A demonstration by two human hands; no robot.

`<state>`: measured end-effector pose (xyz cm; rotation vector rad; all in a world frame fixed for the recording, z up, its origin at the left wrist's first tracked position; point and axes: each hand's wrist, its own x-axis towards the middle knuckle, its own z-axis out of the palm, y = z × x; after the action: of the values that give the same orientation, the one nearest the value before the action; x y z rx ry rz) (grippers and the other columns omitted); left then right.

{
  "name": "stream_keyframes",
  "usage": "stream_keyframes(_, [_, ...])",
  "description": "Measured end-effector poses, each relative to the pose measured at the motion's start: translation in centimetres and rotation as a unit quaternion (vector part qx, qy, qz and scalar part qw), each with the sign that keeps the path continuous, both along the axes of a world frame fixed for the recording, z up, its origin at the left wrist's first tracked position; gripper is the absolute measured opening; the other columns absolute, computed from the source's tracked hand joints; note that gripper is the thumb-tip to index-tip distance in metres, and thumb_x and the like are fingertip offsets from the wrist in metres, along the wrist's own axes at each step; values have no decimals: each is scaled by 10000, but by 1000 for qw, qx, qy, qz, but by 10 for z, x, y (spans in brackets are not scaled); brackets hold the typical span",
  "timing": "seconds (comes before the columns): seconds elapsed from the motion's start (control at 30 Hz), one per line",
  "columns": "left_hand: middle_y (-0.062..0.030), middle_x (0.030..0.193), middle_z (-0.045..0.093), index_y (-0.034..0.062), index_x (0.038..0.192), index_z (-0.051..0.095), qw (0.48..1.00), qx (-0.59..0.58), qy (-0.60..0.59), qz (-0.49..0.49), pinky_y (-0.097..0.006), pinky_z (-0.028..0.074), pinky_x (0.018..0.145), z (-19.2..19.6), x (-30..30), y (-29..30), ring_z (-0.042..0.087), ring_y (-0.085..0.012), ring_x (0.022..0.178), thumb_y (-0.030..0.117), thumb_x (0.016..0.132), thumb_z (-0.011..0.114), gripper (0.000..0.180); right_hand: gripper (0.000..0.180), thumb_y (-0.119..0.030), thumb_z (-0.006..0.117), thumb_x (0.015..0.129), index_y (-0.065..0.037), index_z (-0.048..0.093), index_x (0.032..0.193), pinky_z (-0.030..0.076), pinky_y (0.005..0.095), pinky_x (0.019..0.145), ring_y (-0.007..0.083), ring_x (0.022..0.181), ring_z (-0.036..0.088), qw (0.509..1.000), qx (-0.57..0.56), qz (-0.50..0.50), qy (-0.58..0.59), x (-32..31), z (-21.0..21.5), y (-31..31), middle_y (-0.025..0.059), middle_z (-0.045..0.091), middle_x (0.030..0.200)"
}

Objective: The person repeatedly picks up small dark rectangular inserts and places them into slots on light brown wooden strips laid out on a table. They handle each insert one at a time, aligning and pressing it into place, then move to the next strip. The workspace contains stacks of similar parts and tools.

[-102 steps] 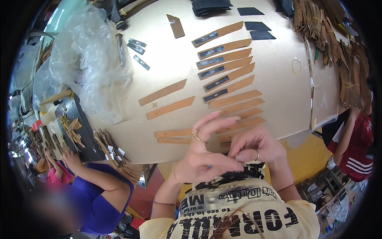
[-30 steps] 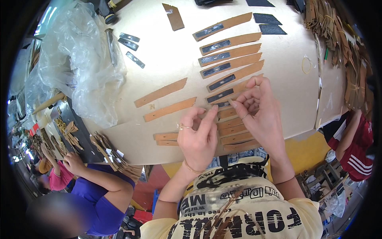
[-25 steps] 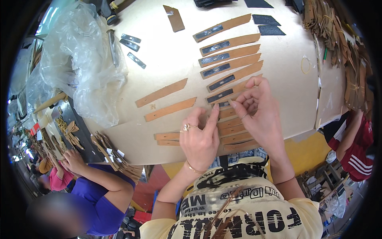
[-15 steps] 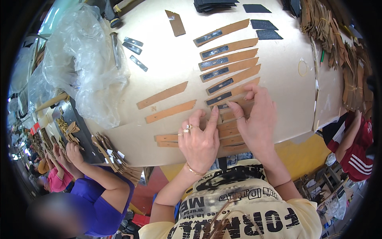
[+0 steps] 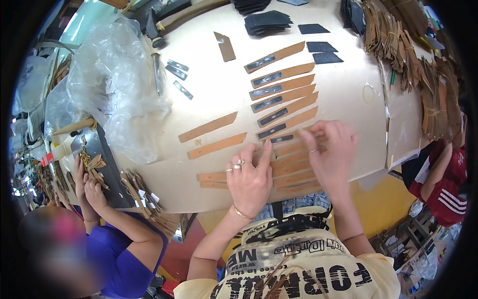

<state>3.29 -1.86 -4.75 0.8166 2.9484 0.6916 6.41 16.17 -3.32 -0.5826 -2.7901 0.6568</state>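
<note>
A column of brown leather strips [image 5: 286, 72] lies on the board in front of me, several with dark shiny patches at their left ends. My left hand [image 5: 249, 177] lies over the lower strips, palm down and fingers stretched, its index fingertip beside the left end of a strip with a dark patch [image 5: 282, 139]. My right hand [image 5: 331, 154] is above the right end of that strip, thumb and fingers closed in a pinch. What the pinch holds, if anything, I cannot make out. More leather strips [image 5: 211, 177] show left of my left hand.
Three dark metal-like pieces [image 5: 177, 73] lie far left beside crumpled clear plastic [image 5: 119, 89]. Black pieces [image 5: 269, 22] are stacked at the back, a hammer [image 5: 154, 32] left of them. Bundled brown strips [image 5: 393, 40] line the right. A co-worker's hands [image 5: 92, 189] are at left.
My right hand has moved right from the dark patch toward the strip's far end, uncovering the patch. My left hand stays nearly in place. The view has shifted slightly.
</note>
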Motion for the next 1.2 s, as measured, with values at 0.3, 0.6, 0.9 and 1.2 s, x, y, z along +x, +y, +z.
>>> stream_keyframes(0.3, [-104, 1041, 620, 72, 1115, 719, 973, 192, -127, 15, -392, 460, 856, 7, -22, -11, 619, -271, 893, 68, 793, 714, 321, 152, -259, 726, 889, -137, 635, 882, 337, 365, 794, 179, 811, 558, 998, -65, 9, 5, -10, -3, -15, -26, 603, 795])
stream_keyframes(0.6, [-149, 1019, 657, 37, 1065, 725, 986, 65, 110, 110, -413, 506, 776, -14, -137, -59, 645, -330, 894, 133, 886, 695, 205, 121, -203, 725, 896, -110, 650, 873, 348, 360, 804, 182, 790, 573, 996, -52, 16, 65, 6, 15, 3, -6, 620, 790])
stream_keyframes(0.9, [-105, 944, 673, 1, 969, 720, 970, 205, 16, 127, -302, 505, 763, 9, -110, -55, 635, -207, 836, 0, 888, 662, 99, 110, -144, 740, 881, -49, 686, 891, 443, 343, 746, 211, 771, 607, 977, -203, -31, 60, 31, 23, 20, 54, 660, 831])
stream_keyframes(1.2, [-90, 1008, 663, -32, 1024, 728, 835, 473, -246, 135, -268, 494, 834, 36, 11, -1, 611, -132, 882, -56, 889, 661, 153, 104, -100, 737, 875, -30, 707, 945, 495, 322, 680, 215, 731, 620, 933, -328, 140, 45, 37, 44, -17, 76, 671, 858])
